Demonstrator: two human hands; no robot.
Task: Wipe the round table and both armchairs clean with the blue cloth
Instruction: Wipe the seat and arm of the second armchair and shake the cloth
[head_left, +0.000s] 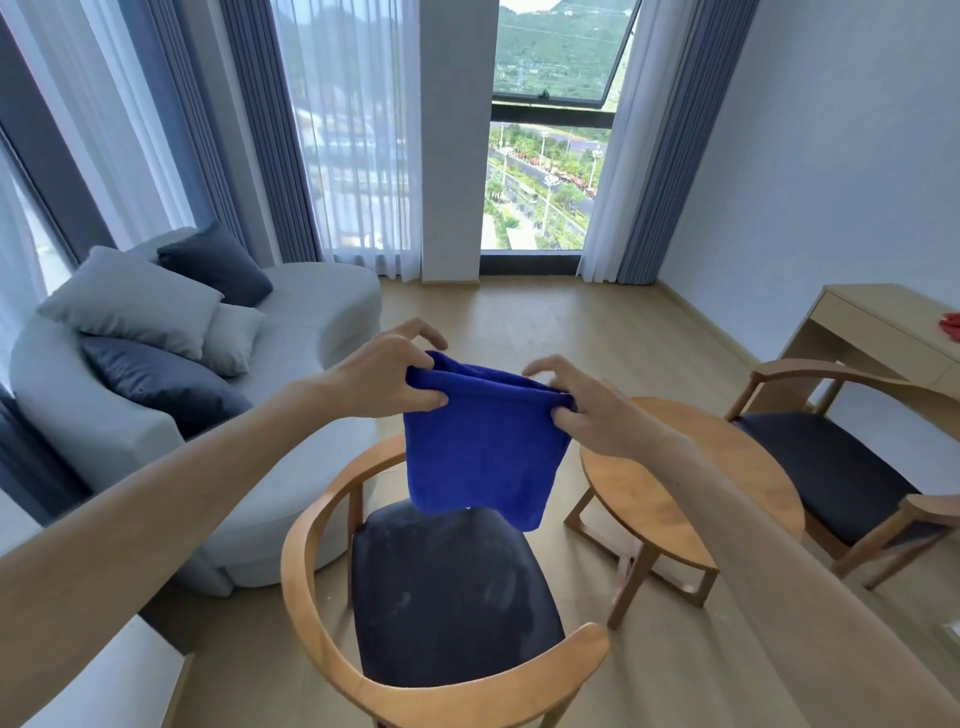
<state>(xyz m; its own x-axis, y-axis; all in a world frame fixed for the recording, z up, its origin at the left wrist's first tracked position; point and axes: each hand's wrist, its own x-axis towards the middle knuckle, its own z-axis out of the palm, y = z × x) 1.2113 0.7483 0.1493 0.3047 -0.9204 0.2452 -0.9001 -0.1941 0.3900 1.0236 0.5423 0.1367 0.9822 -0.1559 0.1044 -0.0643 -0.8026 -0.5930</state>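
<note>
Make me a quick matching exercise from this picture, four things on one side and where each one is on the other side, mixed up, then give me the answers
Things
1. bright blue folded cloth
2. round light wooden table
3. pale grey curved sofa
4. small red item

Places
A. on the light wooden desk at the right wall
B. between the two wooden armchairs with dark seats, the near one and the far one
C. along the curtained windows on the left
D. held up by its top edge, pinched by the left hand and right hand

Pairs: 1-D, 2-B, 3-C, 4-A
</note>
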